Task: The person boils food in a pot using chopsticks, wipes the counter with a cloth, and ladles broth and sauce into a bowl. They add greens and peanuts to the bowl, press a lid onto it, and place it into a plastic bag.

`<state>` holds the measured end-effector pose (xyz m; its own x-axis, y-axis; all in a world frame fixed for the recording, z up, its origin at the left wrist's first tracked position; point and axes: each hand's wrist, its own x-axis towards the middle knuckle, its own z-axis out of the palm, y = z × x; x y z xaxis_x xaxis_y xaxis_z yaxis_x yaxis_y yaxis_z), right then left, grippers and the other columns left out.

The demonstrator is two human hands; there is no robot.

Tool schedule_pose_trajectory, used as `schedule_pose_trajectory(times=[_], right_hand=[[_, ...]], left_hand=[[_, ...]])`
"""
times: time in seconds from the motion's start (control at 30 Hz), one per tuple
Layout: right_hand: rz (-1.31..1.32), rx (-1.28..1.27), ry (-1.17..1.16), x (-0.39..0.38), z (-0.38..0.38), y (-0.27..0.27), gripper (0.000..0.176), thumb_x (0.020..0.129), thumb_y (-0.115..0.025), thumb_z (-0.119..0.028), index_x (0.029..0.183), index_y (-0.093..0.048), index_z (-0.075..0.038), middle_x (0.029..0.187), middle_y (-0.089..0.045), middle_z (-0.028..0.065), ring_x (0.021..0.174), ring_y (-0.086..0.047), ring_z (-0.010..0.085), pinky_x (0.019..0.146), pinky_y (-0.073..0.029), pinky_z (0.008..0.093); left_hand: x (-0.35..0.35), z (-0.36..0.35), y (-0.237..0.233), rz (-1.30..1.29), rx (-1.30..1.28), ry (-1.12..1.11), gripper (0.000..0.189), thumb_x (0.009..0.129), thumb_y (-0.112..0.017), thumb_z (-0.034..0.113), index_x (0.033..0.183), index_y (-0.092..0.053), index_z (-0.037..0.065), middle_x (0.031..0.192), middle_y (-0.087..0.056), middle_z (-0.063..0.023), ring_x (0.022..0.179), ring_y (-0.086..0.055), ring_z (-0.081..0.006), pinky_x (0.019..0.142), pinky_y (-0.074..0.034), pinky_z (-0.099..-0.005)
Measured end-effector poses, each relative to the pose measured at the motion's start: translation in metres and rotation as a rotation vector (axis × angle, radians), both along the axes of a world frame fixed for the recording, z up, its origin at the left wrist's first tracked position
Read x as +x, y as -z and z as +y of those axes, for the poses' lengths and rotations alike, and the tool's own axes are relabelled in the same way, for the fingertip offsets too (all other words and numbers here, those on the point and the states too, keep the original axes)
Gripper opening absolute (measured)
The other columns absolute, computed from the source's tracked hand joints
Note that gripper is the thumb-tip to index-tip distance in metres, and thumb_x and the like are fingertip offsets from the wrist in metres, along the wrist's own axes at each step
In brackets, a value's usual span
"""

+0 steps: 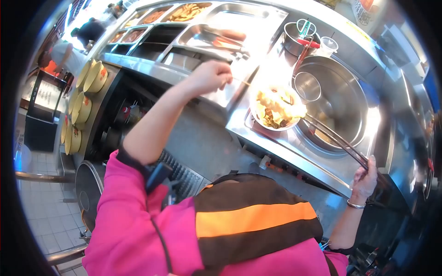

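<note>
My left hand (212, 78) is closed and raised over the near edge of the steel counter. A thin pale stick (242, 82) points from its fingers toward the bowl; blur hides how it is held. In my right hand (365, 180) is a pair of long dark chopsticks (335, 140), their tips touching food at the bowl's right side. The white bowl (275, 128), heaped with pale food (276, 102) and dark leafy pieces, stands on the counter beside a large round steel pot (354, 85).
A strainer (307, 86) hangs at the pot's left rim. Behind it stand a smaller pot (294, 34) with tools and a clear cup (328, 43). Food trays (188, 12) and tongs (221, 40) lie at the back left. Yellow bowls (95, 77) line the left shelf; a person (64, 53) stands beyond.
</note>
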<state>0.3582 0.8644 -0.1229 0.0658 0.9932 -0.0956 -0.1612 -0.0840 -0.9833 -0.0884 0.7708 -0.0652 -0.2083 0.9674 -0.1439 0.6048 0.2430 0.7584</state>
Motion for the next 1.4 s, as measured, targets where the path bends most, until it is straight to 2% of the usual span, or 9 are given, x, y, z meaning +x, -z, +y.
schedule_pose_trajectory(times=[0.13, 0.27, 0.33, 0.43, 0.5, 0.87, 1.0, 1.2, 1.4], right_hand=[[0.003, -0.013, -0.030, 0.006, 0.011, -0.005, 0.024, 0.086, -0.051, -0.025, 0.075, -0.056, -0.005, 0.042, -0.044, -0.0010, 0.031, -0.035, 0.0049, 0.029, -0.024, 0.0156], [0.119, -0.029, 0.053, 0.021, 0.022, -0.026, 0.025, 0.088, -0.048, -0.024, 0.078, -0.057, -0.003, 0.041, -0.042, -0.0020, 0.030, -0.032, 0.0023, 0.026, -0.019, 0.0151], [0.123, 0.056, -0.138, 0.043, 0.028, -0.031, 0.028, 0.089, -0.046, -0.024, 0.083, -0.059, 0.000, 0.039, -0.039, -0.0022, 0.027, -0.028, 0.0029, 0.026, -0.017, 0.0167], [0.181, 0.137, -0.265, 0.030, 0.033, -0.041, 0.027, 0.089, -0.046, -0.024, 0.084, -0.059, 0.000, 0.038, -0.037, -0.0024, 0.027, -0.026, 0.0044, 0.026, -0.017, 0.0174], [0.196, -0.026, -0.153, -0.001, 0.031, -0.044, 0.026, 0.089, -0.047, -0.024, 0.083, -0.058, -0.001, 0.038, -0.037, -0.0026, 0.027, -0.027, 0.0048, 0.026, -0.018, 0.0180], [0.099, 0.041, -0.353, -0.058, 0.032, -0.013, 0.017, 0.087, -0.048, -0.016, 0.088, -0.053, -0.001, 0.046, -0.049, 0.0027, 0.032, -0.041, 0.0069, 0.029, -0.034, 0.0167], [0.095, -0.009, -0.319, -0.053, 0.032, -0.004, 0.017, 0.088, -0.047, -0.015, 0.088, -0.053, 0.000, 0.047, -0.049, 0.0022, 0.033, -0.042, 0.0066, 0.030, -0.035, 0.0169], [0.078, 0.036, -0.335, -0.044, 0.041, 0.015, 0.017, 0.087, -0.049, -0.017, 0.091, -0.053, -0.001, 0.052, -0.051, 0.0029, 0.038, -0.046, 0.0059, 0.030, -0.034, 0.0156], [0.198, -0.093, -0.163, -0.034, 0.058, 0.017, 0.016, 0.087, -0.050, -0.021, 0.092, -0.054, -0.006, 0.070, -0.059, 0.0064, 0.041, -0.048, 0.0049, 0.029, -0.033, 0.0136]], left_hand=[[-0.011, 0.009, -0.017, -0.021, -0.037, -0.014, 0.014, 0.085, -0.046, 0.013, 0.076, -0.054, 0.007, 0.056, -0.047, 0.0032, 0.047, -0.040, -0.0026, 0.036, -0.027, -0.0171], [-0.008, 0.011, -0.021, 0.092, -0.074, 0.001, 0.014, 0.085, -0.045, 0.013, 0.076, -0.054, 0.008, 0.056, -0.047, 0.0033, 0.047, -0.040, -0.0025, 0.037, -0.028, -0.0170], [-0.003, 0.013, -0.016, 0.085, -0.079, 0.015, 0.014, 0.081, -0.047, 0.012, 0.074, -0.056, 0.004, 0.057, -0.052, -0.0016, 0.051, -0.049, -0.0088, 0.046, -0.039, -0.0231], [0.008, 0.018, -0.018, 0.132, -0.053, 0.105, 0.014, 0.085, -0.044, 0.011, 0.075, -0.052, 0.006, 0.056, -0.047, 0.0025, 0.048, -0.042, -0.0034, 0.038, -0.030, -0.0191], [0.005, 0.025, -0.012, 0.153, -0.009, 0.148, 0.013, 0.085, -0.043, 0.009, 0.076, -0.052, 0.004, 0.057, -0.047, 0.0009, 0.050, -0.043, -0.0058, 0.043, -0.034, -0.0209], [0.004, 0.031, -0.029, 0.431, 0.149, 0.170, 0.012, 0.081, -0.049, 0.009, 0.081, -0.058, 0.001, 0.066, -0.055, -0.0047, 0.062, -0.051, -0.0109, 0.058, -0.041, -0.0237], [-0.025, 0.013, -0.052, 0.313, -0.044, 0.111, 0.012, 0.079, -0.053, 0.007, 0.083, -0.060, -0.002, 0.068, -0.057, -0.0024, 0.060, -0.051, -0.0079, 0.055, -0.041, -0.0224], [-0.084, -0.079, -0.087, 0.131, 0.113, -0.327, 0.016, 0.085, -0.049, 0.021, 0.081, -0.058, 0.008, 0.062, -0.050, 0.0039, 0.054, -0.048, -0.0022, 0.038, -0.032, -0.0152], [-0.067, -0.192, -0.028, -0.247, 0.328, -0.804, 0.014, 0.085, -0.048, 0.017, 0.084, -0.057, 0.006, 0.062, -0.052, 0.0016, 0.053, -0.050, -0.0058, 0.038, -0.033, -0.0157]])
